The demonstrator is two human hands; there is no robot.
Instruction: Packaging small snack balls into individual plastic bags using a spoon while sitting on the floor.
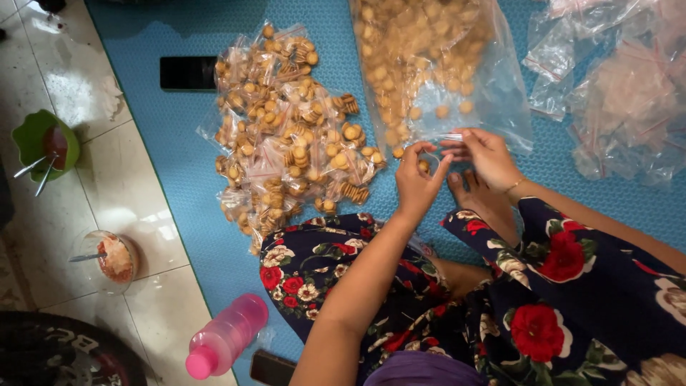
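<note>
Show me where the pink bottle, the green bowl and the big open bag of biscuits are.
pink bottle [227, 336], head view, middle of its body
green bowl [28, 136], head view, left rim
big open bag of biscuits [421, 57], head view, biscuit-filled middle

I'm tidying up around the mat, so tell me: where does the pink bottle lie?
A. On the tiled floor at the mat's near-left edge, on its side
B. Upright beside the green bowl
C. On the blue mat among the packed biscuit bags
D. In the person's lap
A: the pink bottle lies tipped on its side on the tiled floor by the edge of the blue mat, away from both hands.
</note>
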